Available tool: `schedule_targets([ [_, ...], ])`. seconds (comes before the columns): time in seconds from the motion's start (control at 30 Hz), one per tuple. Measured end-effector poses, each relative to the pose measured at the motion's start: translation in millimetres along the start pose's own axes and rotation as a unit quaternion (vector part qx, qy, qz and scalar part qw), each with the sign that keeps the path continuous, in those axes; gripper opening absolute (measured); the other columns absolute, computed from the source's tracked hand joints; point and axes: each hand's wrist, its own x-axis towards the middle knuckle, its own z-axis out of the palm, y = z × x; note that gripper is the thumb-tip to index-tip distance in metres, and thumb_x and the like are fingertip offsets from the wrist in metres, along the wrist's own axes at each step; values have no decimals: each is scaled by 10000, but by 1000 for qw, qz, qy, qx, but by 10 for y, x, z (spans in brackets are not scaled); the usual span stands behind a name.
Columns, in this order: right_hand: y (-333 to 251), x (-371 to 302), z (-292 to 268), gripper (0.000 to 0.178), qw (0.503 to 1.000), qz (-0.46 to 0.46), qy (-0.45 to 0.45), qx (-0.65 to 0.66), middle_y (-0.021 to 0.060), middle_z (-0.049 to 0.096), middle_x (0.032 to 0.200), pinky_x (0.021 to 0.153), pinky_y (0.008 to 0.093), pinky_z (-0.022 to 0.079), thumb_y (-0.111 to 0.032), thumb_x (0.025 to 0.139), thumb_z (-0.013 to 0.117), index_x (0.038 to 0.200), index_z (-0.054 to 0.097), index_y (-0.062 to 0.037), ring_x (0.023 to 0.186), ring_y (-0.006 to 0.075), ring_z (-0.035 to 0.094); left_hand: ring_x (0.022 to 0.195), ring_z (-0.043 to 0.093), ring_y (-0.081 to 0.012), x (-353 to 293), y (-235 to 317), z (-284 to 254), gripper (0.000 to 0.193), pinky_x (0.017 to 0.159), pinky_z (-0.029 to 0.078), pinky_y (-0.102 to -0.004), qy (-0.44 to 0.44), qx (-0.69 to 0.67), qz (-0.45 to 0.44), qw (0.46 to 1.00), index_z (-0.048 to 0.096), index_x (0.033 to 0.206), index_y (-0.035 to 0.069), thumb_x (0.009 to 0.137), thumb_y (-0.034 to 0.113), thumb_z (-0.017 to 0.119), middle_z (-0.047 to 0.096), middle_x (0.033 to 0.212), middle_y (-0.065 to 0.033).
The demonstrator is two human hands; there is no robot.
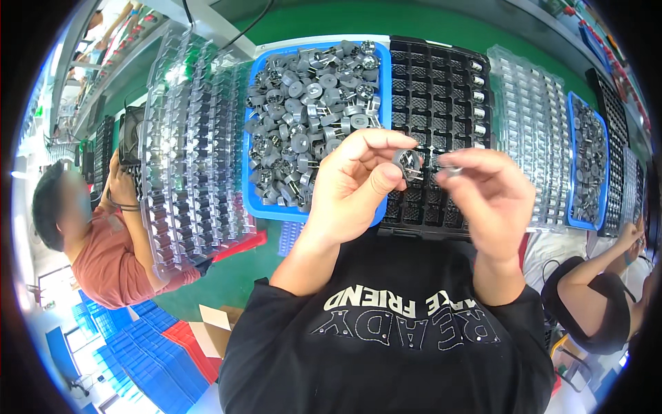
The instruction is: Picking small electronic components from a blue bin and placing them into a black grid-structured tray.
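My left hand (353, 181) pinches a round dark grey plastic part (407, 164) between thumb and fingers, with thin metal prongs sticking out of its face to the right. Just right of it, my right hand (491, 196) has its thumb and fingertips closed on a small silvery metal piece (452, 170), slightly blurred. The two pieces are close but apart. Both hands hover over the near part of a black compartment tray (431, 214). Shiny metal cylinders (477, 81) fill its right-hand column.
Left of the black tray stands a blue bin (248, 159) heaped with similar grey round parts (303, 103). Clear plastic trays (172, 159) lie farther left, another clear tray (531, 124) to the right. Co-workers sit at both sides. Blue crates (148, 352) are stacked behind on the left.
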Motion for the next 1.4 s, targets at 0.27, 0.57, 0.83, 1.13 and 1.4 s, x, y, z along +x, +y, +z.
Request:
schedule_targets([
  [0.27,-10,175,176,293,961,-204,-33,-183,101,731,939,710,300,573,35,744,818,1025,764,-26,818,219,706,1038,626,-109,-59,39,-40,283,863,528,-252,-46,-53,30,997,592,1254,-30,999,82,640,648,1154,-84],
  [0.57,-58,180,227,324,939,-225,-57,-252,113,722,920,718,311,578,27,702,839,1013,759,-21,826,230,705,1073,626,-128,-81,8,-97,282,914,522,-273,-42,-56,54,996,598,1243,-32,994,87,653,650,1175,-77],
  [0.83,-30,136,244,315,940,-221,-75,-250,110,719,951,711,307,573,6,706,849,1006,759,-24,837,221,701,1019,659,-136,-138,62,-123,288,903,538,-289,-19,1,20,1000,641,1200,-15,961,129,713,683,1134,-83],
  [1.13,236,-32,68,285,970,-150,-31,-187,146,705,1000,791,330,537,-68,762,838,1007,706,-5,905,252,682,862,677,-122,-198,-82,60,275,802,555,-274,35,110,38,993,684,1132,-17,880,46,773,707,1036,-85],
  [1.4,210,-219,-114,168,975,-63,8,-215,158,755,984,760,319,585,3,832,750,999,766,14,875,245,740,728,640,-131,-192,-280,195,297,712,523,-271,38,250,47,966,674,1069,-7,801,-10,801,729,1040,-114],
])
